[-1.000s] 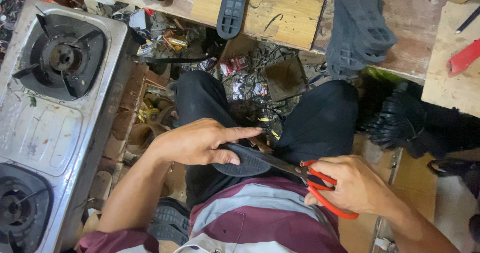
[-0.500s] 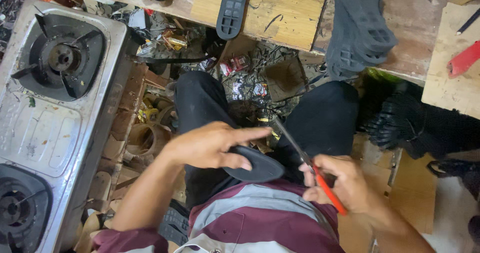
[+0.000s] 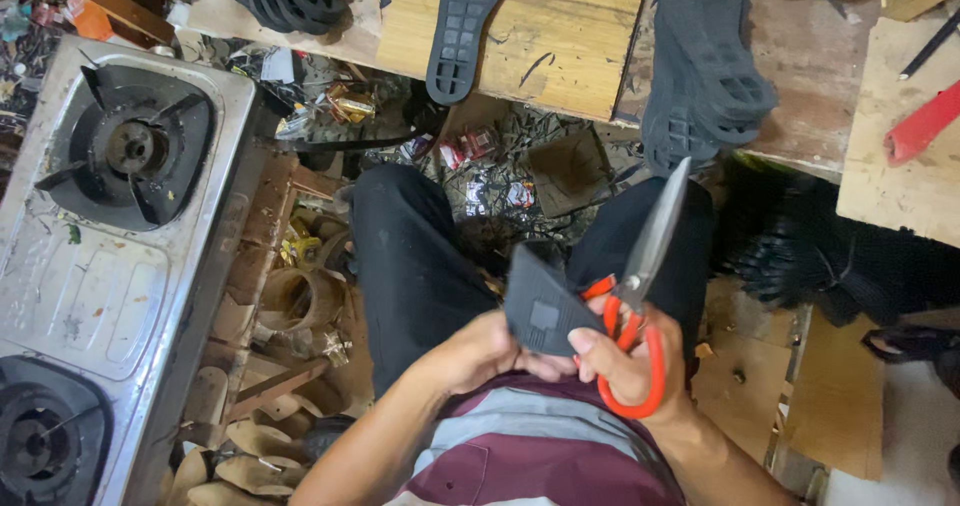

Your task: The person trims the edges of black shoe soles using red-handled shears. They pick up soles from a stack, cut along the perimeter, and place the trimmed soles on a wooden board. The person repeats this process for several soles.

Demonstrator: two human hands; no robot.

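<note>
Head view: left hand (image 3: 480,351) pinches a black rubber sole piece (image 3: 545,311) over the lap; right hand (image 3: 625,356) grips red-handled scissors (image 3: 640,296), blades together, pointing up. Best steady the piece firmly, fingers off the cut line.

Stove (image 3: 110,256) left of lap; sole (image 3: 466,28) on board (image 3: 560,36) ahead (scissors (image 3: 640,286) right).

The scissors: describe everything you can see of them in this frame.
The scissors have long grey metal blades and orange-red looped handles. The blades lie closed together, pointing up and slightly right, away from the person, above the lap. The right hand grips the handles, fingers through a loop, the larger loop hanging below the hand. The handles sit right beside a dark rubber sole piece, which both hands hold; the left hand supports it from below.
</note>
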